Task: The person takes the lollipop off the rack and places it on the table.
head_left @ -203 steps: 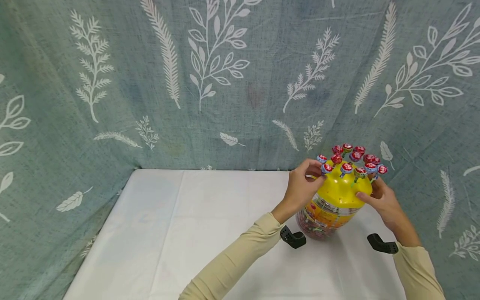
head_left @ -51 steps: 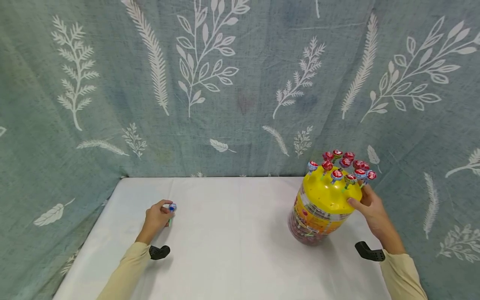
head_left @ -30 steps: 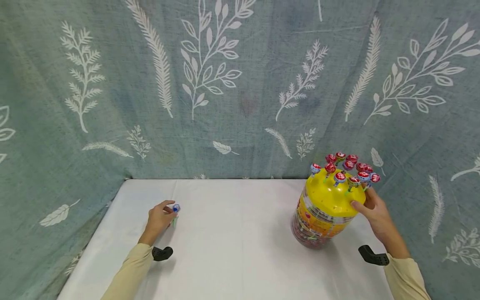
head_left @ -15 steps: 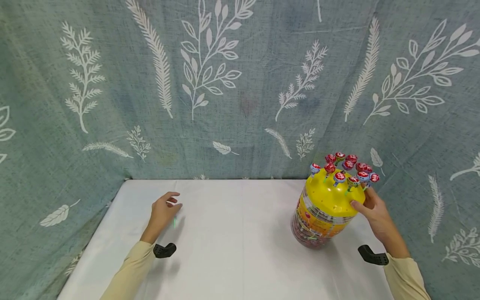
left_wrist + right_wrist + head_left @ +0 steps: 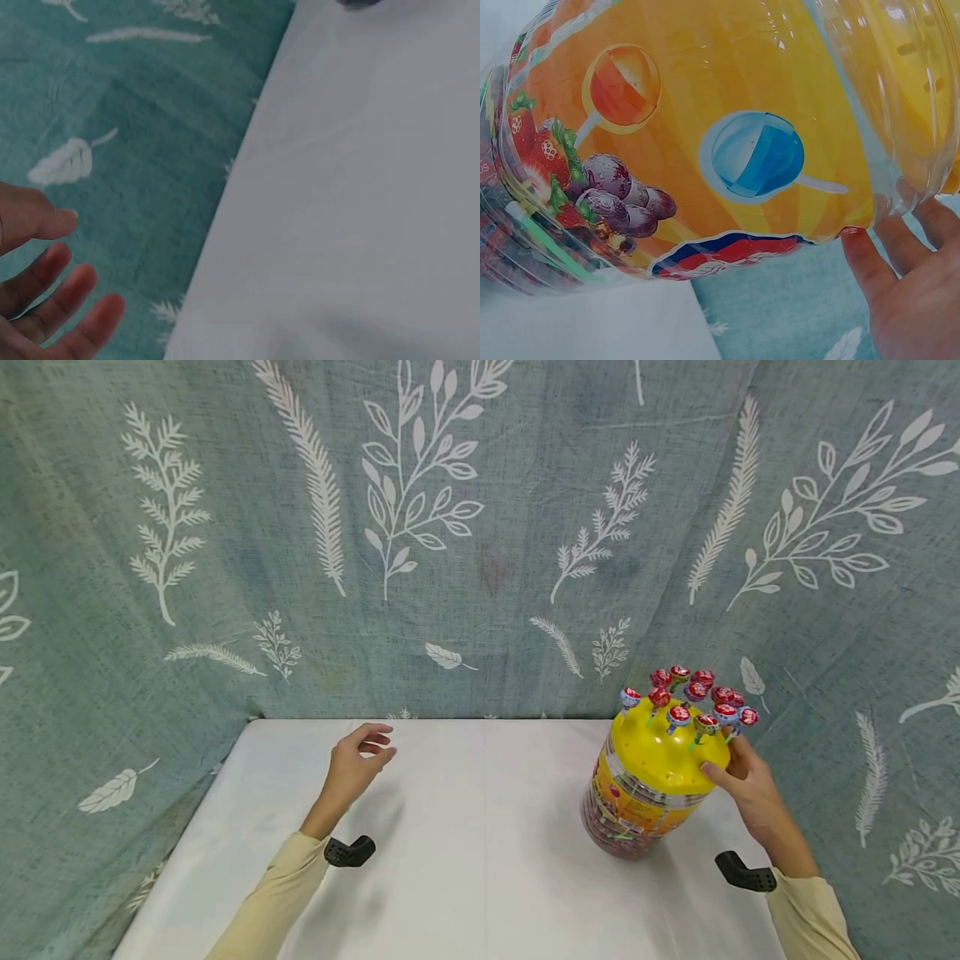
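No lettering on the jar (image 5: 651, 777) or lollipops (image 5: 678, 716) is legible.

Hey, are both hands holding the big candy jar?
No, only the right hand grips the candy jar; the left hand is over the white table, away from it.

The sleeves (image 5: 270, 897) are beige — the wrist pieces (image 5: 349, 852) black, angled.

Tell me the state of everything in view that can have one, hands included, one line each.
Left hand: empty, fingers loosely bent, raised over the table
Right hand: gripping the jar at its top
Jar: base down, wrapped sweets visible near the bottom
Yellow lid: on the jar
Lollipops: wrapped, stuck in the lid, heads up
Table: white, faintly creased surface
Curtain: hanging, lightly wrinkled
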`<action>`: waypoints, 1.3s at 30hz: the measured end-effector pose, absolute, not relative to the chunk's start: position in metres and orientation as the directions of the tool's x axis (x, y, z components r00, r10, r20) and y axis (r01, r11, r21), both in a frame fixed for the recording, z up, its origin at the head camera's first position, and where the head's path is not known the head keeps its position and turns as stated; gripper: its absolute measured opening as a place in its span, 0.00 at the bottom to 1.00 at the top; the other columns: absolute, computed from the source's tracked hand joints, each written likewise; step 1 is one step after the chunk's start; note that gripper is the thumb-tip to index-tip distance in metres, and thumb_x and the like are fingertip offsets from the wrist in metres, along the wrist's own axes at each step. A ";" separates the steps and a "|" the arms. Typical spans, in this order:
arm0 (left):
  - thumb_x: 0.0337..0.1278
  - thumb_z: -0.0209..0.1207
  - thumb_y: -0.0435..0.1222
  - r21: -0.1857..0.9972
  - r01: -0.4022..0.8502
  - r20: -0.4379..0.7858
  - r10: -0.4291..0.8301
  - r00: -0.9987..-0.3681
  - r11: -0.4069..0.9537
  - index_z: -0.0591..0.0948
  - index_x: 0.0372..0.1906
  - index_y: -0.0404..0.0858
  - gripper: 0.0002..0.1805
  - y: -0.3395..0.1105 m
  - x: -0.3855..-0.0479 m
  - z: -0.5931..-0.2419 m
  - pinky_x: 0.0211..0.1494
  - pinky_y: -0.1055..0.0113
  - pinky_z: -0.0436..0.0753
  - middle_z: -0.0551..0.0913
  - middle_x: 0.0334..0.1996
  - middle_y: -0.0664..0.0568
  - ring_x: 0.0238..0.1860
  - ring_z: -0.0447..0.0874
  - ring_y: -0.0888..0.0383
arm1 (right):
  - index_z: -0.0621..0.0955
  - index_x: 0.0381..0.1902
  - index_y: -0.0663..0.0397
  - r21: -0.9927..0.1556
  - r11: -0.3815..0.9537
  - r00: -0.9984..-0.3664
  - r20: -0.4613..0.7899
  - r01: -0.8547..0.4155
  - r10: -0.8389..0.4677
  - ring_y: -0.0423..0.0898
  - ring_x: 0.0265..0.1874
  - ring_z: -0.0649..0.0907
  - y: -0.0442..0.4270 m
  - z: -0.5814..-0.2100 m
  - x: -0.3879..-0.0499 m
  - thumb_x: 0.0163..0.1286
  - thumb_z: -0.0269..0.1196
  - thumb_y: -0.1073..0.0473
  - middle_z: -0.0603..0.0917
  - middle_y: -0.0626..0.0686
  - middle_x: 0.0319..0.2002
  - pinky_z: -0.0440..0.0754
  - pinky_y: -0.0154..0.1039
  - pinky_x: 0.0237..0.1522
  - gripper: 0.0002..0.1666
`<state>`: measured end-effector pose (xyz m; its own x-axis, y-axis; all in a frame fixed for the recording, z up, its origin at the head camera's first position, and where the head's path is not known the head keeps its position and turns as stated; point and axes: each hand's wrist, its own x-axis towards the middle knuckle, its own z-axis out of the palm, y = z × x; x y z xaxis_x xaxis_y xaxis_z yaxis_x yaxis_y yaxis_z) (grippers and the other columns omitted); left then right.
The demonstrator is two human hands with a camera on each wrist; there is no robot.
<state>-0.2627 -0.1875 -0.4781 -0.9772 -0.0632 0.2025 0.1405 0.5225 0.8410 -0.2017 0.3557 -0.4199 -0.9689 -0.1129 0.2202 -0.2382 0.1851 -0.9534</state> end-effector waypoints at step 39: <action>0.56 0.62 0.29 0.893 0.368 0.343 0.138 -0.929 0.261 0.78 0.50 0.33 0.15 -0.078 -0.232 -0.376 0.41 0.58 0.80 0.81 0.44 0.39 0.44 0.80 0.46 | 0.55 0.70 0.57 -0.956 0.196 -0.974 0.204 -0.219 -0.095 0.34 0.51 0.75 0.355 -0.421 -0.202 0.70 0.54 0.64 0.71 0.40 0.56 0.73 0.22 0.48 0.34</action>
